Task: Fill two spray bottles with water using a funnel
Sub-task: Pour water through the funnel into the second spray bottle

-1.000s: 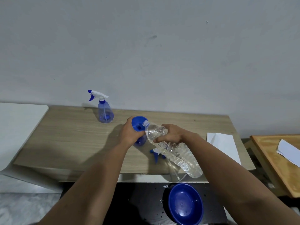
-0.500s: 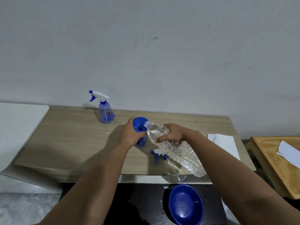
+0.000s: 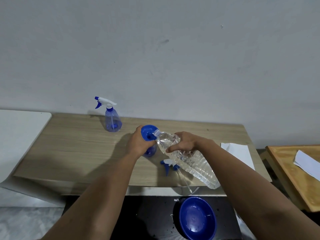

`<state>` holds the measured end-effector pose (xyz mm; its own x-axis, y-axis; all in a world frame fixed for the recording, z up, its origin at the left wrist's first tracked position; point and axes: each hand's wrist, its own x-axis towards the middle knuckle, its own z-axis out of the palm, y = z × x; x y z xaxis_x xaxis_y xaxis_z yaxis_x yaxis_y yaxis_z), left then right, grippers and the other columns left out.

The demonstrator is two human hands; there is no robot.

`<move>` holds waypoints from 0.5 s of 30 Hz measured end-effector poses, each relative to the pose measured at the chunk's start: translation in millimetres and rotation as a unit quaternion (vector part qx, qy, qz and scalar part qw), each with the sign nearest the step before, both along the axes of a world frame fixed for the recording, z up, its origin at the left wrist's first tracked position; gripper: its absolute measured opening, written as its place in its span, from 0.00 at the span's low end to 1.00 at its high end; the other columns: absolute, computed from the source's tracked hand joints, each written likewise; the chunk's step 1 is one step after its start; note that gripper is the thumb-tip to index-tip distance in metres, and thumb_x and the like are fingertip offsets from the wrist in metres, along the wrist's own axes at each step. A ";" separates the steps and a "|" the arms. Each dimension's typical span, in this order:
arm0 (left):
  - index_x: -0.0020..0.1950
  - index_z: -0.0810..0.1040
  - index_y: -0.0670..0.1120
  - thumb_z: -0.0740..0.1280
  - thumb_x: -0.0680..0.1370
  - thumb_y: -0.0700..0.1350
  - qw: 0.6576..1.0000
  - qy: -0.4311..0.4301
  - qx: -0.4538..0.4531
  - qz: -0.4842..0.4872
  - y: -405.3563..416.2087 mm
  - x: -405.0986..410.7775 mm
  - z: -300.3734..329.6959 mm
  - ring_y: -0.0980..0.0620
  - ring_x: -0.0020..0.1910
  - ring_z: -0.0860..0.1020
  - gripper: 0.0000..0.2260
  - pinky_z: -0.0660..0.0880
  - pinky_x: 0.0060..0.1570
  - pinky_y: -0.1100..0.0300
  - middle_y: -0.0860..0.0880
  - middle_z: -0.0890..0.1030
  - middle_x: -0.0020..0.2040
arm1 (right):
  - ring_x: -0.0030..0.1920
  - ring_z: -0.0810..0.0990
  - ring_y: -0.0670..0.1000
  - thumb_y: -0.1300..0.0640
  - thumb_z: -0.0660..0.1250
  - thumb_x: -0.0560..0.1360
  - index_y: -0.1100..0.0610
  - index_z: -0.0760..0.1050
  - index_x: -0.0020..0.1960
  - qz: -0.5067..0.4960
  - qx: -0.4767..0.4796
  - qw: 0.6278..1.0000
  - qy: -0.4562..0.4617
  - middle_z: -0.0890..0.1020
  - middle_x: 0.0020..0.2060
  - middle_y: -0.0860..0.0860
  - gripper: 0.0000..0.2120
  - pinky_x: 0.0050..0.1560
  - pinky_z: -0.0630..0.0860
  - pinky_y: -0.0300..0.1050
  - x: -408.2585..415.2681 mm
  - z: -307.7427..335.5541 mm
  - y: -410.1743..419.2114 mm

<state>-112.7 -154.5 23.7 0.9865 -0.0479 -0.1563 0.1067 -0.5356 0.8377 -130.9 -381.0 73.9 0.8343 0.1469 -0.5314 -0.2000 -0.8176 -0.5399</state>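
Pouring is in hand: the right hand (image 3: 186,142) grasps the tilted water bottle (image 3: 188,160), its mouth in the funnel (image 3: 147,132), while the left hand (image 3: 139,144) clasps the spray bottle (image 3: 150,151) standing mid-worktop (image 3: 78,149); next, likely tilt steadily, avoiding overflow.

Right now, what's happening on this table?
A person is pouring water from a clear plastic bottle, gripped in the right hand, into a blue funnel. The left hand steadies the funnel on an open spray bottle. That bottle's trigger head lies on the wooden table. A second spray bottle, with its head on, stands near the wall. A blue bowl sits below the table.
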 end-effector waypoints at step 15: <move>0.64 0.72 0.56 0.79 0.67 0.48 1.000 0.006 0.006 -0.008 0.4 4.2 -1.1 0.53 0.49 0.79 0.29 0.77 0.50 0.55 0.57 0.81 0.52 | 0.44 0.87 0.50 0.43 0.84 0.66 0.48 0.76 0.67 -0.081 0.131 0.985 -0.082 0.87 0.54 0.50 0.33 0.44 0.82 0.45 -10.5 -9.7 -8.2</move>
<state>-108.5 -154.2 22.6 0.9837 -0.0621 -0.1690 0.1080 -0.5474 0.8299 -141.3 -389.3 64.3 0.9297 0.1192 -0.3485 -0.2079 -0.6112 -0.7637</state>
